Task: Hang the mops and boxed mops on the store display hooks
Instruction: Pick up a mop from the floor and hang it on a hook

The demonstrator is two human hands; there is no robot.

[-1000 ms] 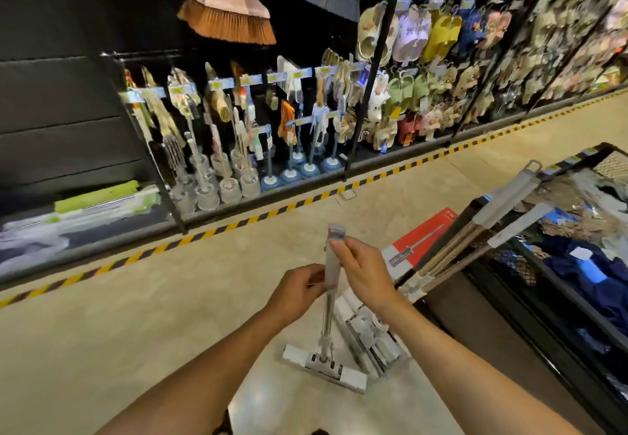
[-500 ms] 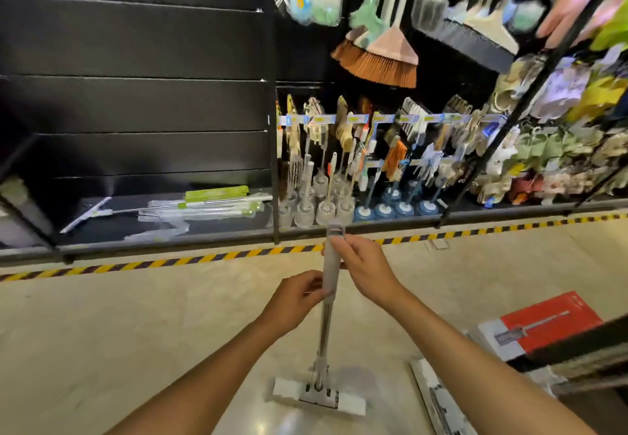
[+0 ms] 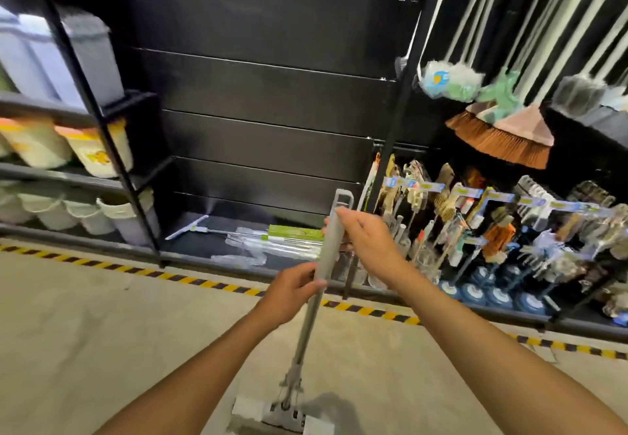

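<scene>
I hold a grey sponge mop (image 3: 307, 319) upright in front of me, its flat head on the floor at the bottom of the view. My left hand (image 3: 289, 293) grips the shaft just under the grey handle sleeve. My right hand (image 3: 365, 241) grips the sleeve higher up, below the hanging loop at its top. Straight ahead is a black slatted display wall (image 3: 265, 94). On its bottom shelf lie several wrapped mops with a green label (image 3: 272, 239).
Brooms (image 3: 503, 135) and dusters hang at the upper right. Brushes on hooks (image 3: 492, 217) fill the rack at the right. Shelves of buckets and bins (image 3: 68, 152) stand at the left. A yellow-black striped line (image 3: 210, 283) runs along the floor before the shelving.
My view has swung left and upward, away from the boxes and cart, onto the black slatted wall. Both hands keep their grip and have lifted the mop handle higher toward the wall.
</scene>
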